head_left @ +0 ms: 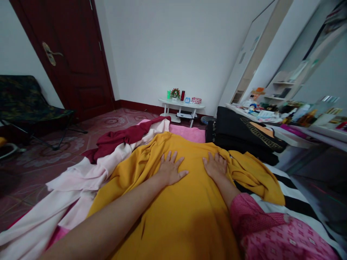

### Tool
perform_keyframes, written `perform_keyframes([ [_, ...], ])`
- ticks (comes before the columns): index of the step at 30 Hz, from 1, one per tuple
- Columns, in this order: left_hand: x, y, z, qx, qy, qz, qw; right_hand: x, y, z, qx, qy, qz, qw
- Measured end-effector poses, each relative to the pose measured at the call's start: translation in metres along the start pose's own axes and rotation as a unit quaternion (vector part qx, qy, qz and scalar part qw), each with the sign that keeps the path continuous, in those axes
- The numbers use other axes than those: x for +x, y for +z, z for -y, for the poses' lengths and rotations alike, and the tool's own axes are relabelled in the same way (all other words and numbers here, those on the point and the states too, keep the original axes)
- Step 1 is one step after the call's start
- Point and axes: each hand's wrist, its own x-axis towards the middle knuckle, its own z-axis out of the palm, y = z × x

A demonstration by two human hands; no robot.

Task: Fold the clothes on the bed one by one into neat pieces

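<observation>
A mustard-yellow garment point(187, 213) lies spread across the bed in front of me. My left hand point(170, 169) rests flat on it, palm down, fingers spread. My right hand point(216, 166) lies flat on the same cloth a little to the right, fingers stretched out. Neither hand holds anything. A pink patterned sleeve point(268, 231) covers my right forearm. A pale pink garment point(81, 180) and a dark red one point(121, 139) lie bunched to the left of the yellow cloth.
A folded black garment with gold trim point(244, 135) sits at the right on the black-and-white striped bedding point(292, 202). A cluttered counter point(284, 115) runs along the right. A small white table point(181, 106), a folding chair point(27, 104) and a dark red door point(73, 54) stand beyond.
</observation>
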Motion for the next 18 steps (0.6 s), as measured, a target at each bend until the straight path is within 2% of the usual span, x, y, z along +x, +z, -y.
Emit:
perform_keyframes([
  [5,0.002,0.001,0.004,-0.008,0.021,0.016,1.000,0.016,0.000,-0.005,-0.016,-0.034,0.064,0.997],
  [9,0.000,-0.006,0.006,-0.009,0.042,0.041,0.998,0.012,-0.011,-0.006,-0.015,-0.052,0.103,0.993],
  [14,-0.011,-0.018,0.002,-0.004,0.051,0.093,0.994,-0.027,-0.025,-0.001,-0.017,-0.082,0.134,0.987],
  [16,-0.023,-0.023,0.002,-0.011,0.062,0.125,0.990,-0.052,-0.033,-0.004,-0.015,-0.123,0.149,0.981],
  [18,-0.044,-0.031,0.005,-0.021,0.086,0.163,0.983,-0.081,-0.043,-0.014,-0.007,-0.193,0.158,0.968],
])
